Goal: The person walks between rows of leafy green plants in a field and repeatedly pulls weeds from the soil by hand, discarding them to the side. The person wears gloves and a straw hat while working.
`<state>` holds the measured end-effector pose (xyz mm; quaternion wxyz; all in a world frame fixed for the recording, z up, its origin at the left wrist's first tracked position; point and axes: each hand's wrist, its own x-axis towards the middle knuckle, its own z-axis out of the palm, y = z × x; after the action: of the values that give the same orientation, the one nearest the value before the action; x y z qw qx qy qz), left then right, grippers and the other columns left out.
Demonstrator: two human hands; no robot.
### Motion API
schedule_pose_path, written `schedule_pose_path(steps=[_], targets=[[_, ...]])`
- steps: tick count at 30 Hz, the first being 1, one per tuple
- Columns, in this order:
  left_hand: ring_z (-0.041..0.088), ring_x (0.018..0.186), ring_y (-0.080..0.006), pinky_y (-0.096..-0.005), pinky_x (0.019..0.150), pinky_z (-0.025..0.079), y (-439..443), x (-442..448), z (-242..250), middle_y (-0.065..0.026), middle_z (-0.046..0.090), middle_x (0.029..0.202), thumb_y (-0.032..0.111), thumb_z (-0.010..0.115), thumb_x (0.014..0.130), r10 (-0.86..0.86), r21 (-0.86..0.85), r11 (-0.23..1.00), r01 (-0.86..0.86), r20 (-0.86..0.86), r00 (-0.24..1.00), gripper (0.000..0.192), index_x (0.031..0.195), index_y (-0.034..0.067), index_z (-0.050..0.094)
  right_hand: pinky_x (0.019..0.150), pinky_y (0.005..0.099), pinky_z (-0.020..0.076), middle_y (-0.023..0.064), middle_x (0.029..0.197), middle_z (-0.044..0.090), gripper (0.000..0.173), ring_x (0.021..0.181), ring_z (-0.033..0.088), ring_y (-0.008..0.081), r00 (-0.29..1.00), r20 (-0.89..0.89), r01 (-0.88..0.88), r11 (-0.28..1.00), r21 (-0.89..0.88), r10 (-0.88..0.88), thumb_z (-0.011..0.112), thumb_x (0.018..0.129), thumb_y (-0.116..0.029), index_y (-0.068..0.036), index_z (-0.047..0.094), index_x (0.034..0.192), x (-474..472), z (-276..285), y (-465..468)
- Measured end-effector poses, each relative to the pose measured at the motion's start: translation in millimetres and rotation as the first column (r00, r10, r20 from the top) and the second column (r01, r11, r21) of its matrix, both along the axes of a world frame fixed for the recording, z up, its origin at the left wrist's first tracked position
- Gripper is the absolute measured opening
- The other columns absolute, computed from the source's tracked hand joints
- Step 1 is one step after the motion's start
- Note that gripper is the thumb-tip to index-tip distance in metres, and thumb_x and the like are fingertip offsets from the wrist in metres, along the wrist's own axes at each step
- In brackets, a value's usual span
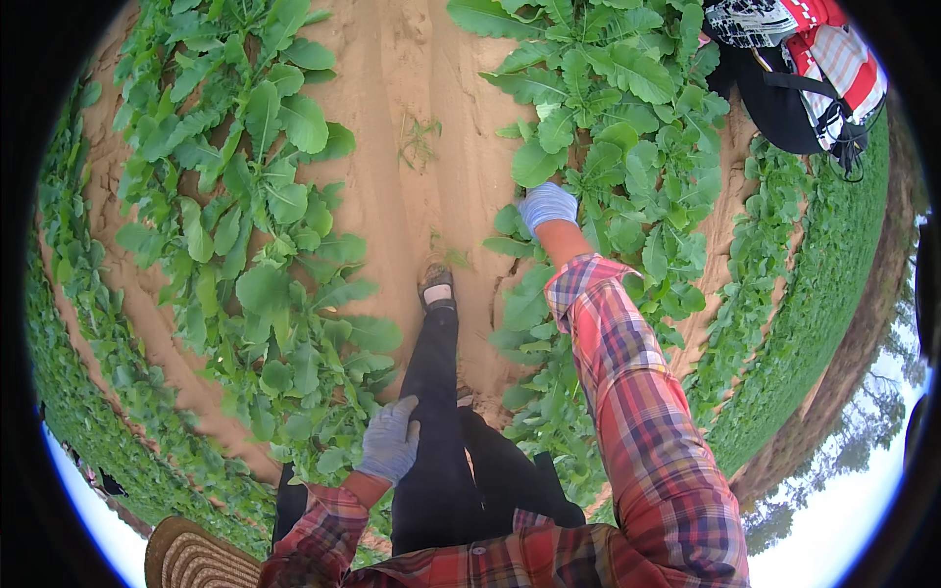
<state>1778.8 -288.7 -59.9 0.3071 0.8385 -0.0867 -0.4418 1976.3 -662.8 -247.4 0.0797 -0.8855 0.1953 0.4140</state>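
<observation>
My right hand (548, 206), in a blue-grey work glove, reaches into the right-hand row of leafy green plants (603, 162). Leaves hide its fingertips, so I cannot make out whether it grips anything. Against the dark trousers (430, 382) on my leg rests my left hand (390, 439), gloved in the same grey-blue, with nothing seen in it. Broad, lobed leaves of the left-hand row (272, 287) grow close to that hand. Both forearms wear red plaid sleeves (632, 389).
Between the rows runs a sandy furrow (375, 147) with small grass tufts (419, 143). My dark shoe (436, 279) stands in it. A person in red-and-white striped clothing (823, 73) is at the upper right. A woven straw hat (198, 555) shows at the lower left.
</observation>
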Motion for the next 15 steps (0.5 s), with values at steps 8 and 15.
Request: schedule_pose_path(steps=[8, 15], targets=[[0.057, 0.091, -0.026, -0.0432, 0.09, 0.038, -46, -11, 13, -0.0049, 0.063, 0.099, 0.02, 0.061, 0.079, -0.22, 0.007, 0.975, 0.22, 0.078, 0.972, 0.03, 0.108, 0.015, 0.059, 0.078, 0.0446, 0.0519, 0.0165, 0.1, 0.068, 0.024, 0.093, 0.065, 0.0356, 0.955, 0.236, 0.188, 0.982, -0.015, -0.179, 0.05, 0.089, -0.023, -0.009, 0.067, 0.099, -2, -24, -1], [0.058, 0.088, -0.0281, -0.0434, 0.088, 0.039, -57, -4, 7, -0.0062, 0.064, 0.095, 0.019, 0.061, 0.079, -0.206, 0.015, 0.979, 0.205, 0.084, 0.975, 0.025, 0.103, 0.014, 0.061, 0.078, 0.0429, 0.0491, 0.0215, 0.095, 0.066, 0.025, 0.089, 0.062, 0.0394, 0.64, 0.508, 0.602, 0.787, 0.135, -0.577, 0.055, 0.087, -0.022, -0.002, 0.064, 0.1, 16, -63, -57]])
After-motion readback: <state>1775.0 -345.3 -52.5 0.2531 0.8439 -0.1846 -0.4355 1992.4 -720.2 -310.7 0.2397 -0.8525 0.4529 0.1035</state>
